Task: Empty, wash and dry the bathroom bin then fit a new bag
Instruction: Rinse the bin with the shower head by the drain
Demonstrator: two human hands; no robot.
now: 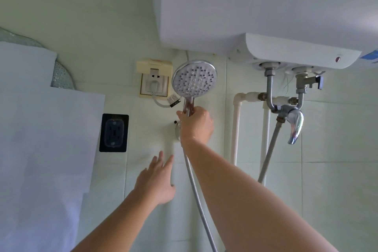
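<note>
Water heater (245,6) fills the upper right of the frame; mixer tap (294,125) hangs below it at right, tiled wall (337,170) behind. Covered socket (154,81) sits upper centre, just left of the shower head (194,78).

Step, judged: the wash stage. The shower head is being handled at its wall bracket (177,132), either lifted off or hung back; which one cannot be told from this view. No water is visible at the nozzles. The next move calls for a firm hold on the handle, keeping the hose (196,190) free of the arm.

Bin: not in view, presumably below the frame.

Right hand (195,124), centre frame, arm raised, fingers curled tight round the shower handle just under the head; skin looks wet. Left hand (157,178), lower centre, fingers straight and spread, holding nothing, reaching up toward the wall near the hose. Whether it touches the tile cannot be told.
</note>
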